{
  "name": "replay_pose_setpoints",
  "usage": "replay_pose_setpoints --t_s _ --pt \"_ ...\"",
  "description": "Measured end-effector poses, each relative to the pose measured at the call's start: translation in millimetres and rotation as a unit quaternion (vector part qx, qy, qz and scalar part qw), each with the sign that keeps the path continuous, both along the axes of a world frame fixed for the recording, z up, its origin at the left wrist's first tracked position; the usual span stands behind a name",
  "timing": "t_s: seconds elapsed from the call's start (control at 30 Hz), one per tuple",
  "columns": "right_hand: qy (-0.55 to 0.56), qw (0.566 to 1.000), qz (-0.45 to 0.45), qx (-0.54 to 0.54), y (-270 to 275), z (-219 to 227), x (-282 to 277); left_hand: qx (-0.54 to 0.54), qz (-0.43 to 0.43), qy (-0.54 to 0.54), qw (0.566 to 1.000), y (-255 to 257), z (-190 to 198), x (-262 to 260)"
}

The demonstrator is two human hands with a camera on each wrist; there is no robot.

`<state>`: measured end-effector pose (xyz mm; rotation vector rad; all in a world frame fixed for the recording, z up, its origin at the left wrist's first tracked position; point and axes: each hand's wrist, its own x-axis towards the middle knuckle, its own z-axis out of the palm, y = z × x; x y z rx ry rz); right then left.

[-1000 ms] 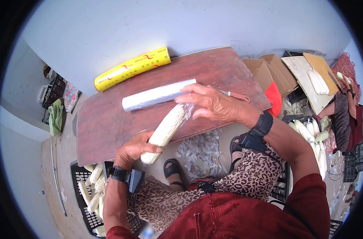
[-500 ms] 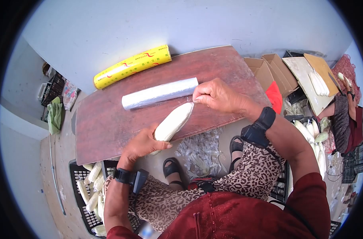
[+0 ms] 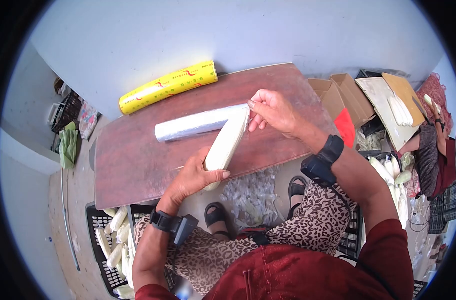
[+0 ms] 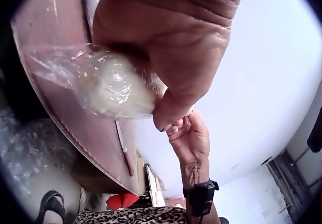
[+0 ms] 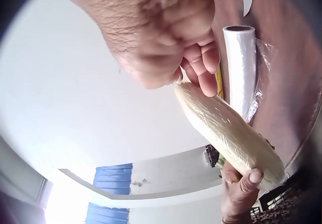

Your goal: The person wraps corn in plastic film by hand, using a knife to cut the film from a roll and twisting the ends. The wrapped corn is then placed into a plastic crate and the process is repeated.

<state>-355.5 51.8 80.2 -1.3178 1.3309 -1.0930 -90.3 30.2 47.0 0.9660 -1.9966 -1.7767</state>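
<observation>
A pale ear of corn (image 3: 228, 140) is tilted above the table's near edge, its narrow end up. Around its lower part the left hand (image 3: 194, 176) curls, thumb across the front. At the narrow tip the right hand (image 3: 275, 112) pinches with thumb and forefinger, the other fingers bent. Clear film covers the corn (image 5: 226, 128) in the right wrist view, and loose film sticks out past its wide end (image 4: 108, 85) in the left wrist view. Behind the corn lies a roll of clear film (image 3: 188, 126).
A yellow printed roll (image 3: 168, 86) lies at the back of the red-brown table (image 3: 133, 165). Black crates (image 3: 100, 250) with corn stand at the lower left, cardboard boxes (image 3: 345, 97) at the right. Crumpled film (image 3: 250, 197) covers the floor between the feet. Another person's arm shows at far right.
The right hand has gone from open over the film to pinching the tip, then moved slightly up. The corn is raised and tilted more upright, the left hand moving right with it.
</observation>
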Motion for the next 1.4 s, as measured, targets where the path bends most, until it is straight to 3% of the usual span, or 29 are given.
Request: replay_pose_setpoints --t_s 0.13,0.3,0.53,0.63,0.73,0.83,1.03,1.23,1.33,1.4 --pt "0.005 1.0 -0.027 -0.001 -1.0 1.6 0.3 -0.036 0.005 -0.039 0.999 -7.1 -5.7 -4.6" --pt "0.109 0.992 -0.053 -0.023 -0.7 -3.9 -9.6 -0.1 -0.021 -0.082 0.991 -2.6 -1.3 -14.3" --pt "0.15 0.981 -0.114 -0.047 4.3 -9.6 -23.4 -0.048 -0.005 -0.008 0.999 0.4 -2.4 -23.8" --pt "0.218 0.958 -0.098 -0.16 9.9 -12.5 -23.9 -0.053 -0.02 -0.023 0.998 0.7 -0.6 -26.7" --pt "0.24 0.965 -0.027 -0.1 12.2 -5.9 -31.9 -0.057 -0.043 -0.032 0.997 -0.6 3.8 -28.2" --pt "0.066 0.996 0.051 0.01 18.6 10.3 -42.6 -0.01 -0.064 -0.025 0.998 -2.7 9.9 -25.7" --pt "-0.118 0.987 0.109 -0.02 31.5 11.5 -51.7 0.094 -0.057 0.006 0.994 2.4 17.2 -22.7" --pt "-0.053 0.992 0.111 -0.014 40.6 26.3 -52.7 0.165 -0.091 0.026 0.982 -0.1 16.2 -16.1" --pt "0.023 0.99 0.084 -0.112 36.8 21.8 -49.2 0.162 -0.085 0.026 0.983 3.0 19.3 -17.6" --pt "-0.011 0.994 0.05 -0.096 36.8 22.4 -44.4 0.136 -0.065 0.02 0.988 8.0 24.3 -22.8"
